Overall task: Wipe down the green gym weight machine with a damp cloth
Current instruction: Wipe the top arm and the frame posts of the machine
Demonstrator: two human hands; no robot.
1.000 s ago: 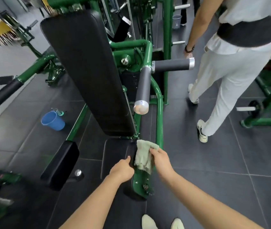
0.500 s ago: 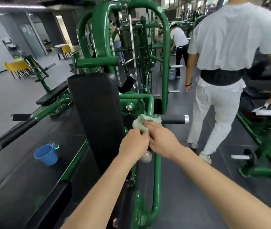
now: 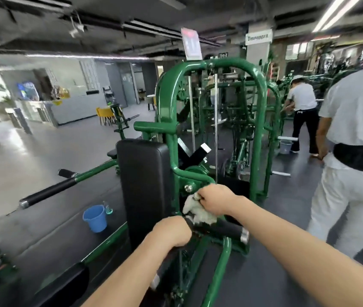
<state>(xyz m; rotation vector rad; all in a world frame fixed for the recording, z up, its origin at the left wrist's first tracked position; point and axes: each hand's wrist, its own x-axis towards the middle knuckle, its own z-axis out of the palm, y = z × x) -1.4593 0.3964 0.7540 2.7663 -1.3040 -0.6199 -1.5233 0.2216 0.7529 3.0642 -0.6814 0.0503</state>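
You are standing at the big green machine (image 3: 254, 111), right by its tall black back pad (image 3: 145, 182). Start with the wide parts: rub along the curved green bar beside the pad, then go down to the small bolts and joints. Your left hand (image 3: 171, 232) is curled tight around the black handle grip (image 3: 217, 228) near the machine's front edge. Hold it firm so the arm does not swing while you rub. Your right hand (image 3: 214, 199) is bunched around the pale cloth (image 3: 198, 210), pressing it on the green joint just above that grip. Use slow, long rubs and turn the cloth to a clean side. The blue bucket (image 3: 95, 218) sits on the floor to your left when the cloth needs more water.
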